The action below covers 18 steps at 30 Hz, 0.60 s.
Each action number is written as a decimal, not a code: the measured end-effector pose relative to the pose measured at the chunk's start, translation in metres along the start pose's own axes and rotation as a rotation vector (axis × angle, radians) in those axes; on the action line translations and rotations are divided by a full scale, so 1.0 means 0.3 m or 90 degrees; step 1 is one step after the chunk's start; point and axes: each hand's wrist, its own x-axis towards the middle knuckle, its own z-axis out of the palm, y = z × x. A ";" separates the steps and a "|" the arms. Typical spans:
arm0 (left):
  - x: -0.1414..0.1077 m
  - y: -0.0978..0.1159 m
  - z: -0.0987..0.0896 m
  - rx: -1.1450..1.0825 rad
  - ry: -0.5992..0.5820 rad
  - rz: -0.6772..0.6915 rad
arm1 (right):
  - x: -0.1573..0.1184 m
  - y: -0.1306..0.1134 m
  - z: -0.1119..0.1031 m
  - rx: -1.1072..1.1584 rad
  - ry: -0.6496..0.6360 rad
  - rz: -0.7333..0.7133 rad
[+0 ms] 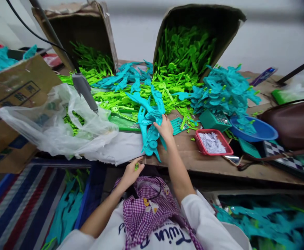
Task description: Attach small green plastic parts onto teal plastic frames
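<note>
My left hand is at the table's front edge, its fingers closed around a small bright green plastic piece, mostly hidden by them. Further forward, my right hand grips a turquoise plastic part at the side of a small heap of similar flat, curved parts. Exactly which part its fingers close on is partly hidden. Under and behind that heap are a green perforated tray and a turquoise perforated tray.
Cardboard boxes spill green parts at the back. A turquoise pile stands right, near a blue bowl and a red basket of white pieces. A plastic bag and a grey pole are left.
</note>
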 end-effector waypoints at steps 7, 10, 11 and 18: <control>0.139 0.035 0.116 0.150 -0.137 0.087 | -0.032 0.141 -0.050 0.245 0.172 -0.090; 0.218 0.057 0.205 0.152 -0.208 0.108 | -0.130 0.202 -0.086 0.331 0.258 -0.111; 0.251 0.071 0.238 0.157 -0.216 0.110 | -0.161 0.215 -0.101 0.345 0.291 -0.102; 0.353 0.156 0.265 0.145 -0.199 0.071 | -0.378 0.264 -0.179 0.299 0.503 0.047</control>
